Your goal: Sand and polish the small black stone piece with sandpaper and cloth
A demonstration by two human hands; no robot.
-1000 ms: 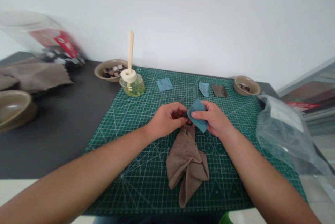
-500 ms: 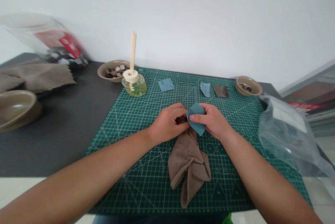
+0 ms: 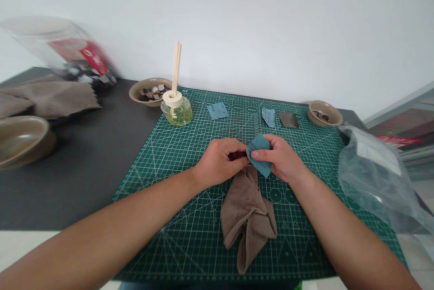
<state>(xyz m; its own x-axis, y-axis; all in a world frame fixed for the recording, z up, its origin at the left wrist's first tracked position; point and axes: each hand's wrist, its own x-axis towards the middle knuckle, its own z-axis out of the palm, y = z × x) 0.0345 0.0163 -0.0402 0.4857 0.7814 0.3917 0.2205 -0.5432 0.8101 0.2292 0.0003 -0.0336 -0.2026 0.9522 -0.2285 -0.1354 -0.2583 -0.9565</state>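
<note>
My right hand is closed on a small blue piece of sandpaper, its thumb pressed flat on the printed side. Beside it, my left hand is pinched, the fingertips meeting the sandpaper's left edge. Whatever those left fingers hold is tiny or hidden behind them. Just below both hands a crumpled brown cloth lies on the green cutting mat.
Behind the hands lie two blue sandpaper pieces and a brown one. A reed diffuser stands by a bowl of small pieces. Another bowl and a clear plastic bag are right; a large bowl and clear jar left.
The whole view has shifted slightly, so everything appears a little further right. Both hands stay together at the sandpaper, with the grip much the same.
</note>
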